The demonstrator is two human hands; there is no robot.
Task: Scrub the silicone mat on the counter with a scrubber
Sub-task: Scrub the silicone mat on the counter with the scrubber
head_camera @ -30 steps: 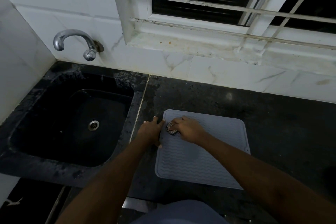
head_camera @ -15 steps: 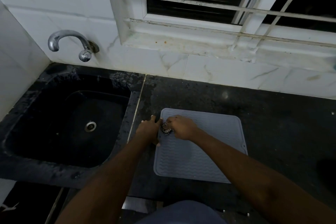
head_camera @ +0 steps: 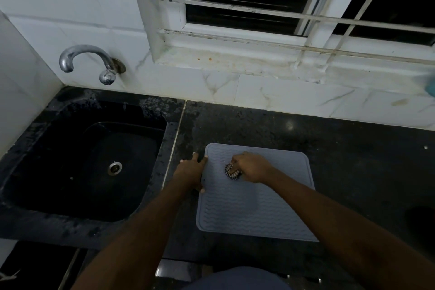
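Grey wave-ribbed silicone mat (head_camera: 256, 207) lies on the black stone counter (head_camera: 353, 160), at our six o'clock. Our left hand (head_camera: 190, 170), fingers spread flat, pins its nine o'clock edge. Our right hand (head_camera: 253, 167) grips a small dark-and-pale scrubber (head_camera: 231, 173) — it has slid from that edge toward the mat's centre, so scrubbing looks under way.

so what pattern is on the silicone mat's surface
Rows of wavy lines run across the grey rectangular silicone mat, clearest in the head view.
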